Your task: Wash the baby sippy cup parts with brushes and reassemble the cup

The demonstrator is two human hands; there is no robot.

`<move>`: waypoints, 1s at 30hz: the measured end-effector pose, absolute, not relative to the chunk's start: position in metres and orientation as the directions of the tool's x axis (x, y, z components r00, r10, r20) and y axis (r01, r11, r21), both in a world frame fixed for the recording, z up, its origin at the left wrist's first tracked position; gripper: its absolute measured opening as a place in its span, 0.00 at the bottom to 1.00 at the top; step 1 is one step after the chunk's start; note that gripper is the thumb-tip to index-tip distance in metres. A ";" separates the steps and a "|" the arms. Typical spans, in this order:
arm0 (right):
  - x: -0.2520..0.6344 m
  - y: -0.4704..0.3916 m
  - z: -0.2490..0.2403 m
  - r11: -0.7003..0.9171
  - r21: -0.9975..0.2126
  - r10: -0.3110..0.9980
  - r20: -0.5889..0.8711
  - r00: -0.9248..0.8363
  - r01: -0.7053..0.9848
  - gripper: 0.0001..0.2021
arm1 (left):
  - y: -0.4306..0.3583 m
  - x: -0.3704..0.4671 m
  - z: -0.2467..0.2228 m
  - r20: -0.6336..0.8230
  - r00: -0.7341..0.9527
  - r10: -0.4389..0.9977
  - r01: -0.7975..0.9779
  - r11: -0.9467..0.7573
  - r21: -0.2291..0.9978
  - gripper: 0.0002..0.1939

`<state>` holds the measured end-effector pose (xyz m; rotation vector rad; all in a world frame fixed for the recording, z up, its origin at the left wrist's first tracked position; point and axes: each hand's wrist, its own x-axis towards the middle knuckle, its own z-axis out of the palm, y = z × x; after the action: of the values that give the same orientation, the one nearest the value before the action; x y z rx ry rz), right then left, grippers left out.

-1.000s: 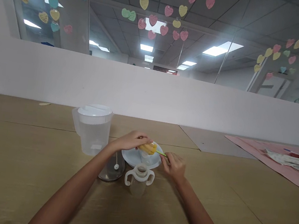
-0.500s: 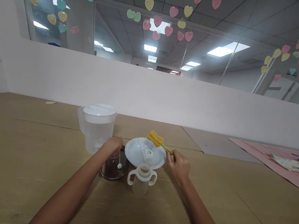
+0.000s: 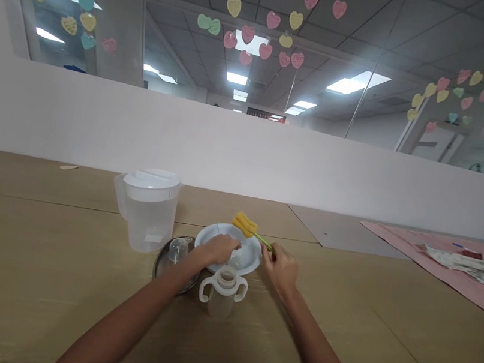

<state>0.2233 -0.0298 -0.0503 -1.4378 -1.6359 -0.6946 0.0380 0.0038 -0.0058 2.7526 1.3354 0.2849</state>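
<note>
My right hand (image 3: 281,267) grips the green handle of a yellow sponge brush (image 3: 245,224), whose head is over the back right of a white bowl (image 3: 205,235). My left hand (image 3: 221,249) reaches over the same bowl, its fingers closed at a small clear piece (image 3: 236,258); what they grip, if anything, is too small to tell. In front of the bowl stands an open clear bottle with two white handles (image 3: 222,294). A clear cap (image 3: 178,249) stands on a dark round tray (image 3: 160,263) behind my left forearm.
A lidded clear pitcher (image 3: 149,216) stands left of the tray. At the right lies a pink cloth (image 3: 465,286) with white fabric on it. A white wall (image 3: 245,158) closes off the table's back edge.
My left hand has moved right, from the tray to over the bowl, leaving the clear cap on the tray. The whole view has shifted slightly. My right hand still holds the brush.
</note>
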 end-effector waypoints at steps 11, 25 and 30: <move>0.224 -0.030 -0.049 0.154 -0.288 0.584 0.798 0.147 0.945 0.21 | 0.009 0.021 0.019 0.253 0.554 0.793 0.654 -0.603 0.457 0.15; 0.225 -0.027 -0.052 0.131 -0.230 0.623 0.775 0.101 0.964 0.22 | -0.025 -0.039 0.069 -0.158 0.395 0.905 0.918 -0.381 0.113 0.14; 0.225 -0.026 -0.052 0.135 -0.222 0.635 0.768 0.087 0.966 0.22 | -0.019 0.001 0.047 0.193 0.550 0.813 0.802 -0.578 0.148 0.12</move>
<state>0.2246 -0.0265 -0.0515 -1.5807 -1.6289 -0.5320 0.0006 -0.0189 0.0473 2.7277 1.4219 0.3739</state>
